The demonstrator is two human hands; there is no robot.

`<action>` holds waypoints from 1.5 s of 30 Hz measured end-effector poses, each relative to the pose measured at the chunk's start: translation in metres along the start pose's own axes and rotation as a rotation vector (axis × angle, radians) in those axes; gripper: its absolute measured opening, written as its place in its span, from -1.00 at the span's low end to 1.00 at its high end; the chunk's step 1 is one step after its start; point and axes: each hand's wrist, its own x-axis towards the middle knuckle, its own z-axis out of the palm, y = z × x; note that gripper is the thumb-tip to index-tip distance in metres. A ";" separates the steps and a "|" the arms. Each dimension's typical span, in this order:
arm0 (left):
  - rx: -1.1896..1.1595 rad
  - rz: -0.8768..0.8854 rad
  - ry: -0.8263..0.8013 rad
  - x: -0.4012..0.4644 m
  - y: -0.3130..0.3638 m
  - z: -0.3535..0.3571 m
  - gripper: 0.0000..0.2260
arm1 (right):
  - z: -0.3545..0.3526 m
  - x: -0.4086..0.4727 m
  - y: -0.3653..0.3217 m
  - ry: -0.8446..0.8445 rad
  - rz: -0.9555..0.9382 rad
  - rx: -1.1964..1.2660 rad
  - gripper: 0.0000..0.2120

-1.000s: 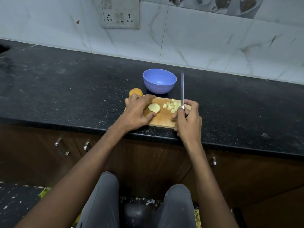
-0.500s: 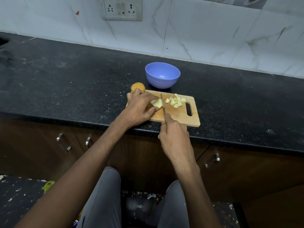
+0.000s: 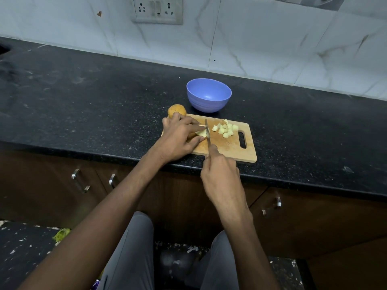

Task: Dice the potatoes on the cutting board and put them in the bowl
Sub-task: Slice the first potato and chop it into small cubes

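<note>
Dicing in progress on the cutting board, which lies at the front edge of the dark worktop. The left hand pins a pale potato piece under curled fingers; the right hand clenches the handle of the knife, blade set against that piece. Diced cubes lie heaped toward the board's handle slot. A whole potato sits at the far-left corner, apparently just off the board. The blue bowl stands behind, seemingly empty. Next: press the cut through, keeping fingertips clear.
</note>
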 end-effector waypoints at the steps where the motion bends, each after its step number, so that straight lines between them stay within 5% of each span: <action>1: -0.003 -0.002 -0.003 0.000 0.000 0.000 -0.56 | -0.001 0.000 0.000 -0.009 -0.003 -0.006 -0.61; 15: -0.010 0.023 0.010 0.000 -0.001 0.001 -0.63 | -0.002 0.001 -0.001 -0.046 0.008 0.043 -0.70; 24: -0.048 0.003 0.019 0.001 -0.001 0.001 -0.66 | -0.016 0.002 -0.007 -0.169 0.071 0.082 -0.58; 45: -0.177 -0.089 0.049 -0.001 0.002 -0.004 -0.60 | -0.005 0.014 -0.005 -0.127 0.140 0.167 -0.67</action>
